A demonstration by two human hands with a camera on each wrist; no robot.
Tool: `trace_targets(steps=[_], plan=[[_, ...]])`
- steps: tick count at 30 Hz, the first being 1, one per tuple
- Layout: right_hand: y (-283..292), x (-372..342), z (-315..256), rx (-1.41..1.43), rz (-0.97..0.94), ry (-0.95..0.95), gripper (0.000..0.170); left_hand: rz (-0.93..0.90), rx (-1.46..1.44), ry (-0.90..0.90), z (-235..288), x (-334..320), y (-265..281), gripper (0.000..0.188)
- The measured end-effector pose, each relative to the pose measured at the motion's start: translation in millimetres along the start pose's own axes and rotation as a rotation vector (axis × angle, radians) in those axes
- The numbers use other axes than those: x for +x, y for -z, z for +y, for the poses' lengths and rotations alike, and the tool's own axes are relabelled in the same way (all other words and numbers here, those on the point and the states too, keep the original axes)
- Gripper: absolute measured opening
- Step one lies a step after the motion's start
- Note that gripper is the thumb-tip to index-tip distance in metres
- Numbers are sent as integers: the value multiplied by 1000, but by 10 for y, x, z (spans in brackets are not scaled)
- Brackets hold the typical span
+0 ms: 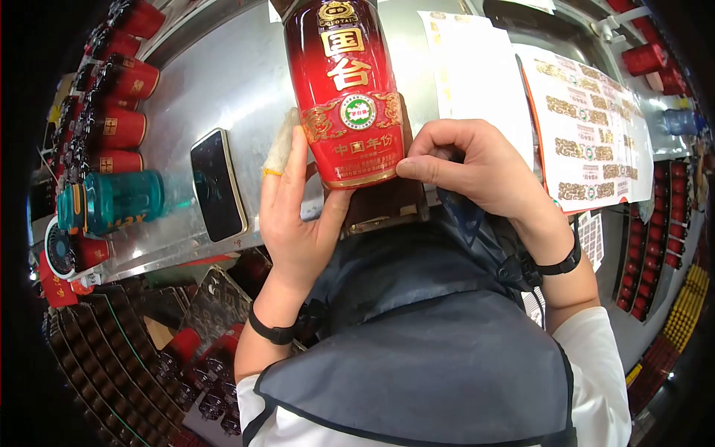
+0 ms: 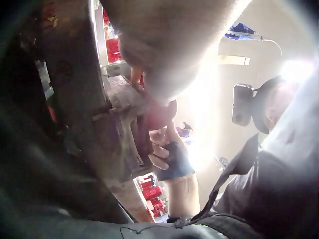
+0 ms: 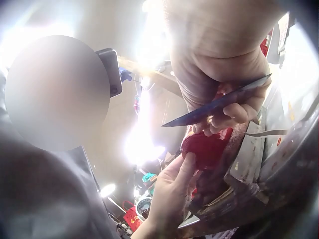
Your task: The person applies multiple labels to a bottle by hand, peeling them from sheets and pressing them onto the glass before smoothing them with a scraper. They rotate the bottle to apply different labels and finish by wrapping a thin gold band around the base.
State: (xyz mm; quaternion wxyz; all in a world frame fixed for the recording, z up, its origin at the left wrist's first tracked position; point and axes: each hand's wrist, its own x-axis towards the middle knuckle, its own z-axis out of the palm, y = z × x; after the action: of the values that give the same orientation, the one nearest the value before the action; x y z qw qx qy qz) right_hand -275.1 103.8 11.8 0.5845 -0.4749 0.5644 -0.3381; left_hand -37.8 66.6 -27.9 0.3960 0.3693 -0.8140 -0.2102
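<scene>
A red and dark bottle (image 1: 350,97) with gold characters and a round green-and-white emblem lies tilted, its base toward the body. Its lower left side is gripped by the left hand (image 1: 294,216), thumb near the base, one finger in a whitish cover. At the base's right edge, the right hand's thumb touches the bottle while its other fingers curl. A dark, pointed, flat piece (image 3: 214,104) runs across the right hand (image 3: 234,79), held under its curled fingers; its material cannot be told. In the right wrist view the bottle's red base (image 3: 207,149) shows beside the left hand (image 3: 172,191).
On the metal table (image 1: 223,97) lie a phone (image 1: 218,185) and a teal bottle (image 1: 123,201) at the left. Sheets of printed labels (image 1: 588,134) lie at the right. Several red bottles (image 1: 119,128) line the far left. A brown block (image 1: 383,205) sits beneath the held bottle.
</scene>
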Motion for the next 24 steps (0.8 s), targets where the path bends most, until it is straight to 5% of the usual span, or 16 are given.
trace_targets(steps=[3, 8, 12, 24], plan=[[2, 10, 9, 9, -9, -17, 16, -21, 82, 12, 47, -41, 57, 69], [-1, 28, 40, 41, -22, -1, 17, -109, 288, -380, 147, -169, 217, 40], [-1, 43, 59, 78, -40, -7, 19, -61, 319, -519, 184, -44, 78, 31], [17, 68, 88, 60, -42, 72, 27, -109, 333, -449, 162, -105, 194, 33]])
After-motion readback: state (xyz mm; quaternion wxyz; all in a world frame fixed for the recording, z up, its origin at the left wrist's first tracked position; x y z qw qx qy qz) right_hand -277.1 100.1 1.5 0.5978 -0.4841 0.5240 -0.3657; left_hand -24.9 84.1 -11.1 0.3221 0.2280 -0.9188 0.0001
